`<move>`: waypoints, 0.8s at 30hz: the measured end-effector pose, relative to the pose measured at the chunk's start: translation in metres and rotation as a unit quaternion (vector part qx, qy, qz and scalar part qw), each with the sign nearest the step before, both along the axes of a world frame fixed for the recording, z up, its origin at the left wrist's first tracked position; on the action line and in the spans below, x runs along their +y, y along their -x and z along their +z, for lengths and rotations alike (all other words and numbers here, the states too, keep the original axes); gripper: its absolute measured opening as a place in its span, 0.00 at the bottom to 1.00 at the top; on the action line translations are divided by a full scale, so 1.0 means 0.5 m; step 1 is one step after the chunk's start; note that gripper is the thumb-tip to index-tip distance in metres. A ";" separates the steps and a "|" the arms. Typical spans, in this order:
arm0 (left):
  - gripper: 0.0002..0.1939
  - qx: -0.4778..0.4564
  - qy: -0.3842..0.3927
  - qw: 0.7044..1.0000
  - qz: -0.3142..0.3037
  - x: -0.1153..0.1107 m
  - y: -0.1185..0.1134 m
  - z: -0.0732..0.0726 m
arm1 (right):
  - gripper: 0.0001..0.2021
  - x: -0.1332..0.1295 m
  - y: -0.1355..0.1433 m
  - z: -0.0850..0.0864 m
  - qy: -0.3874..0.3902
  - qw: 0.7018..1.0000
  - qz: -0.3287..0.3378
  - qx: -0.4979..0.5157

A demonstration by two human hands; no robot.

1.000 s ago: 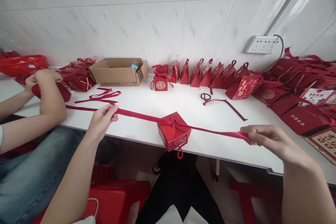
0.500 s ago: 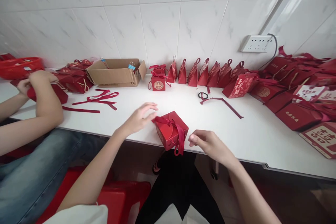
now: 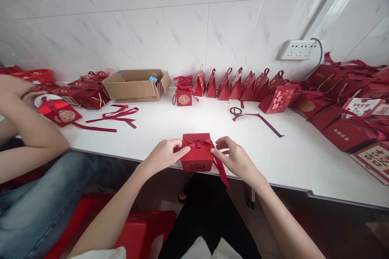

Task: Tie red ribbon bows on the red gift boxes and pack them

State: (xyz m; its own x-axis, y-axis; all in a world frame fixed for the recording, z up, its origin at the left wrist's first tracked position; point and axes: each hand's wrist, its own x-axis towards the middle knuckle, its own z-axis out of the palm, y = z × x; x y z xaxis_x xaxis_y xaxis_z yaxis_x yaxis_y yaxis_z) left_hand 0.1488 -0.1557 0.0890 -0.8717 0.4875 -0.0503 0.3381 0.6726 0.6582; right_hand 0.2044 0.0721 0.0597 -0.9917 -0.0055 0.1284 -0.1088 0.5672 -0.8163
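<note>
A red gift box [image 3: 197, 164] rests at the table's front edge, its flat lid tied with a dark red ribbon bow [image 3: 197, 144]. My left hand [image 3: 165, 154] grips the box's left side, thumb lying on the lid beside the bow. At the right top edge, my right hand [image 3: 234, 157] has its thumb and fingers closed on the ribbon's right part, close against the box. A loose ribbon tail [image 3: 222, 173] hangs below that hand, past the table edge. The box's far underside is hidden.
A cardboard carton [image 3: 132, 89], small red boxes [image 3: 184, 98] and a row of triangular boxes [image 3: 224, 89] line the wall. Cut ribbons [image 3: 120, 115] and black-handled scissors [image 3: 236, 111] lie on the table [image 3: 158, 123]. At left, a co-worker's arm [image 3: 36, 125] reaches over another box [image 3: 62, 112].
Both hands have come in and taken hold of the box and ribbon. The box has turned square to me. The co-worker's box at left has turned, showing its gold emblem.
</note>
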 end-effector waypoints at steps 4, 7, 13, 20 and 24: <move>0.20 -0.063 -0.016 0.997 -0.046 -0.003 0.000 0.002 | 0.11 -0.004 0.024 0.006 -0.023 0.999 0.013 0.047; 0.19 -0.054 -0.022 0.997 -0.045 -0.009 0.003 0.003 | 0.09 -0.008 0.038 0.020 -0.065 0.995 0.026 0.068; 0.16 -0.028 -0.048 0.998 -0.027 -0.019 0.004 -0.002 | 0.06 -0.019 0.054 0.029 -0.109 0.989 0.020 0.101; 0.16 -0.095 -0.141 0.985 -0.006 -0.016 0.009 -0.026 | 0.08 -0.017 0.064 0.042 -0.133 0.982 0.055 0.120; 0.17 -0.103 -0.156 0.982 -0.002 -0.011 0.006 -0.024 | 0.08 -0.010 0.075 0.077 -0.140 0.985 0.091 0.046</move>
State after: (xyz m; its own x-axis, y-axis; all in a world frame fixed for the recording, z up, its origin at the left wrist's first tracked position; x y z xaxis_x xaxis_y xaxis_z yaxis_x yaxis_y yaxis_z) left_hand 0.1456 -0.1613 0.0768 -0.8562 0.5115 -0.0733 0.1782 0.4255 0.8872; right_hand 0.1669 0.0672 0.0984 -0.9555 -0.2293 0.1855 -0.2950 0.7327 -0.6133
